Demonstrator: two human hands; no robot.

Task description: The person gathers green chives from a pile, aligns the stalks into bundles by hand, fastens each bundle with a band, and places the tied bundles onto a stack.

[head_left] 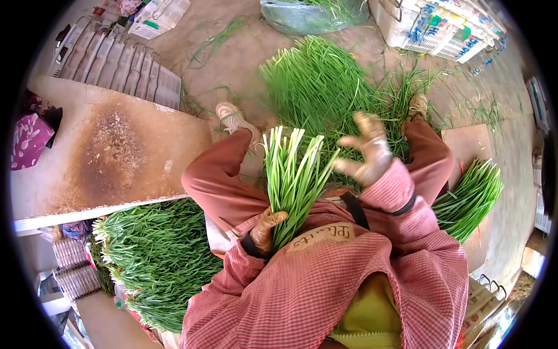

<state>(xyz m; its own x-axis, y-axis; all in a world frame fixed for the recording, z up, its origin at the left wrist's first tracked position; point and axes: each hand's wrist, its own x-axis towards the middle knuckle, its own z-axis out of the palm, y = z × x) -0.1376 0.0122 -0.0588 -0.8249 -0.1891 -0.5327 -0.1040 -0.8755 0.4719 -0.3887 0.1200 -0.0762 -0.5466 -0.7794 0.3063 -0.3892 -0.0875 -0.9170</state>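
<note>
My left hand (266, 231) is closed around a bunch of garlic chives (293, 180) in front of my lap, its pale cut ends pointing away from me. To the right of the bunch, my right hand (369, 152) is raised with its fingers spread and nothing in it. Both hands seem to be in soiled gloves. Beyond them, a large loose heap of chives (319, 81) lies on the floor between my feet, with stray blades around it.
Stacked chive bundles (163, 256) fill the left side below a stained board (116, 151). More chives (472, 198) lie on cardboard at right. White crates (116, 64) stand at back left, others (442, 29) at back right. A plastic-lined tub (314, 17) holds greens.
</note>
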